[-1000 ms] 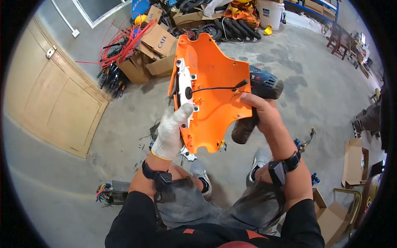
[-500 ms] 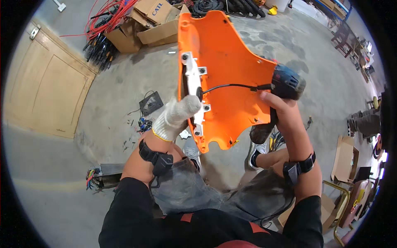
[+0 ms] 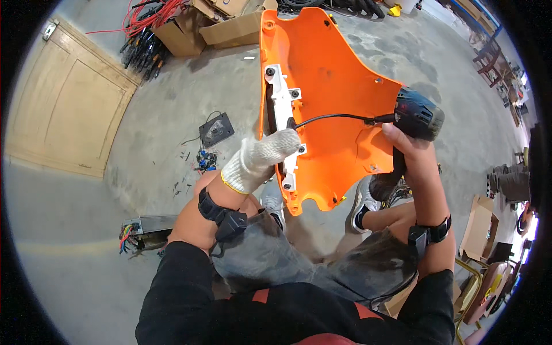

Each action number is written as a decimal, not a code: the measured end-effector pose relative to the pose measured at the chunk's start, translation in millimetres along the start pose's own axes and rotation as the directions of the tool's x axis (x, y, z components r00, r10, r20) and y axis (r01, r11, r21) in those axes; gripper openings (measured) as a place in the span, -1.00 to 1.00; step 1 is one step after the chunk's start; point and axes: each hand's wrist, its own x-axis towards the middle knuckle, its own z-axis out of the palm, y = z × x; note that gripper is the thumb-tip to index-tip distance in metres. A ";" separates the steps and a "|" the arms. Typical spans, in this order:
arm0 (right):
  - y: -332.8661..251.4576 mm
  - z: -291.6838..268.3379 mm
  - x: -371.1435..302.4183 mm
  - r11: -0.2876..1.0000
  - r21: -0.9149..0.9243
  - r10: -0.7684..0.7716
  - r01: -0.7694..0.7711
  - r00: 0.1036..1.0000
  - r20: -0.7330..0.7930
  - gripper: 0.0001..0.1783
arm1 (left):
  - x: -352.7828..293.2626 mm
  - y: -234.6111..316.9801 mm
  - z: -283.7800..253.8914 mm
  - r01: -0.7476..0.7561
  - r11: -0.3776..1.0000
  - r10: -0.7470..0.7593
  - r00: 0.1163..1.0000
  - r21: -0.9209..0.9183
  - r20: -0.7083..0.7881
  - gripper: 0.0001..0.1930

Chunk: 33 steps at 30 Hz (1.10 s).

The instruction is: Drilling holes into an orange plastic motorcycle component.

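Observation:
A curved orange plastic shell (image 3: 345, 80) is held up over my knees, its hollow inside facing me. My left hand (image 3: 261, 158), in a white knitted glove, is closed on the shell's left edge, with the thumb over a white metal bracket (image 3: 280, 103) screwed along that side. From the bracket's middle a black cable (image 3: 339, 116) runs right across the hollow. My bare right hand (image 3: 415, 149) is wrapped round the grip of a dark blue and black cordless drill (image 3: 422, 114) at the shell's right edge. The drill's tip is hidden from sight.
On the floor to the left lie a black square plate with a cable (image 3: 216, 130), small blue connectors (image 3: 206, 160) and a metal box with coloured wires (image 3: 152, 224). Cardboard boxes (image 3: 233, 31) and red cable (image 3: 152, 20) are at the far left. A flattened carton (image 3: 479, 230) lies right.
The view has shifted a little, and the shell, bracket and drill now appear slightly farther right. Both hands keep their hold.

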 end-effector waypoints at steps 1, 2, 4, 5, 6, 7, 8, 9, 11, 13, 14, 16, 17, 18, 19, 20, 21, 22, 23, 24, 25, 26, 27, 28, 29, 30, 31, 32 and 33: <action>-1.4 0.8 1.1 0.994 -0.092 -0.072 0.063 0.993 -0.097 -0.48 | 4.2 0.7 0.9 -0.095 0.995 0.094 0.995 0.036 0.012 -0.74; -3.7 1.9 1.6 0.975 -0.190 -0.152 0.116 0.971 -0.186 -0.53 | 5.5 2.4 4.0 -0.118 0.990 0.119 0.993 0.076 -0.008 -0.70; -12.2 3.6 -3.2 0.970 -0.076 -0.243 0.233 0.954 -0.173 -0.55 | 7.6 9.1 12.9 -0.163 0.966 0.175 0.984 0.201 -0.043 -0.60; -11.8 0.5 -4.2 0.957 -0.048 -0.291 0.287 0.936 -0.199 -0.54 | 9.7 12.5 17.8 -0.171 0.948 0.193 0.979 0.268 -0.059 -0.54; -11.6 -2.8 -6.0 0.940 -0.022 -0.336 0.340 0.914 -0.228 -0.54 | 12.7 15.0 21.2 -0.176 0.926 0.212 0.975 0.334 -0.073 -0.49; -17.2 1.6 -10.3 0.918 -0.060 -0.394 0.393 0.880 -0.263 -0.52 | 15.2 18.1 24.8 -0.178 0.902 0.227 0.971 0.394 -0.081 -0.43; -18.1 1.6 -14.3 0.919 -0.062 -0.391 0.389 0.883 -0.260 -0.52 | 17.3 19.0 26.9 -0.181 0.873 0.243 0.967 0.453 -0.082 -0.37; -18.2 0.4 -18.4 0.912 -0.025 -0.402 0.408 0.883 -0.241 -0.47 | 19.5 18.9 29.4 -0.182 0.845 0.256 0.963 0.502 -0.082 -0.31; -19.6 -2.1 -26.5 0.909 0.030 -0.412 0.416 0.906 -0.102 -0.37 | 22.2 19.6 32.4 -0.182 0.792 0.270 0.961 0.583 -0.067 -0.19; -22.0 9.1 -38.4 0.945 0.080 -0.321 0.317 0.946 0.038 -0.27 | 22.3 20.6 34.5 -0.174 0.755 0.271 0.961 0.632 -0.060 -0.07; -17.3 13.4 -42.8 0.962 0.129 -0.255 0.241 0.961 0.104 -0.27 | 23.9 16.5 33.6 -0.162 0.748 0.259 0.964 0.644 -0.058 -0.01; -16.7 19.3 -51.1 0.989 0.058 -0.144 0.136 0.978 0.150 -0.30 | 27.2 13.9 35.5 -0.161 0.723 0.262 0.964 0.672 -0.051 0.11; -18.0 19.9 -54.2 0.995 0.018 -0.102 0.101 0.978 0.180 -0.32 | 27.3 16.7 38.7 -0.177 0.685 0.298 0.953 0.706 -0.050 0.11; -18.7 20.6 -56.8 0.997 -0.017 -0.071 0.076 0.976 0.205 -0.33 | 27.1 20.4 41.2 -0.176 0.680 0.295 0.954 0.712 -0.046 0.11; -18.0 21.6 -57.6 0.997 -0.038 -0.060 0.071 0.973 0.224 -0.35 | 26.9 21.7 42.3 -0.138 0.715 0.270 0.959 0.685 -0.089 0.10; -17.6 20.5 -56.8 0.995 -0.063 -0.059 0.076 0.970 0.238 -0.35 | 26.4 22.1 42.6 -0.101 0.749 0.244 0.961 0.655 -0.131 0.10; -16.1 19.9 -57.2 0.993 -0.086 -0.055 0.079 0.967 0.250 -0.35 | 25.5 20.9 41.6 -0.100 0.752 0.253 0.957 0.651 -0.145 0.10; -14.3 17.8 -57.3 0.998 -0.043 -0.037 0.051 0.960 0.277 -0.35 | 25.5 19.2 42.3 -0.104 0.754 0.257 0.955 0.649 -0.146 0.10; -15.0 16.6 -56.7 0.999 -0.024 -0.027 0.036 0.956 0.291 -0.36 | 25.9 17.1 43.2 -0.112 0.754 0.269 0.952 0.647 -0.149 0.09; -16.1 15.3 -56.0 1.000 -0.006 -0.019 0.022 0.951 0.307 -0.36 | 26.5 15.6 43.9 -0.120 0.755 0.280 0.948 0.644 -0.152 0.09; -17.1 15.5 -54.9 0.999 -0.027 -0.016 0.026 0.953 0.304 -0.37 | 26.5 15.1 42.0 -0.118 0.756 0.280 0.947 0.643 -0.155 0.09; -17.4 15.7 -54.0 0.999 -0.038 -0.015 0.027 0.953 0.302 -0.37 | 26.6 15.3 39.7 -0.127 0.726 0.287 0.949 0.676 -0.130 0.08; -17.7 16.0 -52.5 0.998 -0.048 -0.012 0.028 0.954 0.301 -0.37 | 26.8 14.8 38.1 -0.136 0.694 0.292 0.951 0.707 -0.104 0.08; -18.3 17.2 -51.3 0.998 -0.064 -0.009 0.030 0.951 0.308 -0.37 | 27.1 14.3 37.7 -0.137 0.693 0.293 0.950 0.708 -0.103 0.08; -18.4 17.6 -50.7 0.997 -0.070 -0.008 0.032 0.950 0.312 -0.38 | 27.1 13.7 37.4 -0.178 0.678 0.335 0.938 0.713 -0.085 0.08; -18.9 17.9 -49.5 0.996 -0.077 -0.007 0.034 0.949 0.315 -0.38 | 27.0 13.9 37.7 -0.218 0.661 0.377 0.924 0.718 -0.066 0.08; -17.5 16.3 -48.9 0.996 -0.082 -0.013 0.041 0.947 0.320 -0.38 | 28.1 13.9 39.5 -0.219 0.662 0.375 0.925 0.717 -0.064 0.08; -15.4 14.5 -48.4 0.995 -0.085 -0.014 0.044 0.947 0.320 -0.38 | 28.9 15.4 42.5 -0.180 0.670 0.355 0.930 0.720 -0.097 0.07; -13.4 13.0 -47.7 0.995 -0.088 -0.018 0.048 0.947 0.322 -0.38 | 29.7 15.9 44.0 -0.141 0.677 0.333 0.934 0.723 -0.130 0.07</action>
